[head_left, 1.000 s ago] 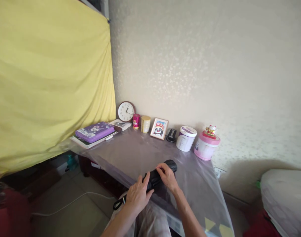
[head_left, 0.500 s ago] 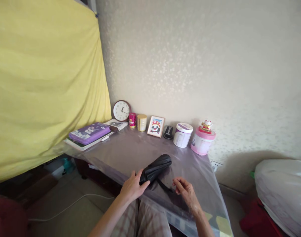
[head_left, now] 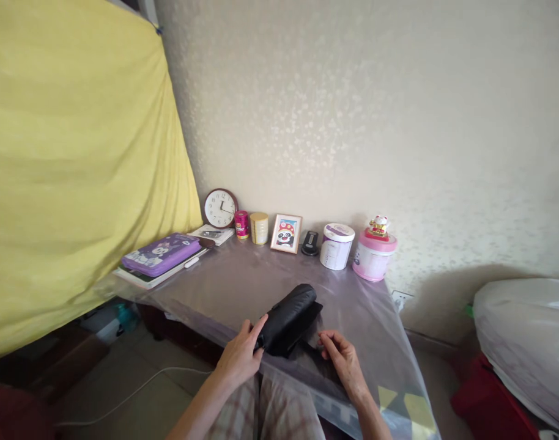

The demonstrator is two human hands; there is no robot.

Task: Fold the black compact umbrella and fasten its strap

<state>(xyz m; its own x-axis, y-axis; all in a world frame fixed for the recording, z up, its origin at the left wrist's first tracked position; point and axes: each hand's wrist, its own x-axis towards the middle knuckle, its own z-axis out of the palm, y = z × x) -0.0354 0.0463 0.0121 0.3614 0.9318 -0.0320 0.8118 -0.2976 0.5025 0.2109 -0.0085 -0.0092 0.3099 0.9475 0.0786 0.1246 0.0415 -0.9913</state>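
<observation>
A folded black umbrella (head_left: pixel 288 316) lies slantwise near the front edge of the table, its far end tilted up to the right. My left hand (head_left: pixel 240 351) is wrapped round its near end, with the thumb and fingers at the lower left. A loose dark fold of the canopy hangs along the umbrella's right side. Just right of it, my right hand (head_left: pixel 341 354) is closed in a pinch at the end of a thin black strap (head_left: pixel 310 351). The strap is dim against the dark table, and the fingertips partly hide it.
Along the wall stand a clock (head_left: pixel 221 208), a pink can (head_left: pixel 241 225), a yellow tin (head_left: pixel 260 228), a panda picture frame (head_left: pixel 286 233), a black object (head_left: pixel 310 243) and two tubs (head_left: pixel 337 247). A purple case (head_left: pixel 161 253) lies on books at left. Plastic film covers the table (head_left: pixel 233 287).
The umbrella has turned in my left hand, and a dark fold now shows along its right side. My left hand has shifted slightly left; my right hand stays nearly in place, still pinched.
</observation>
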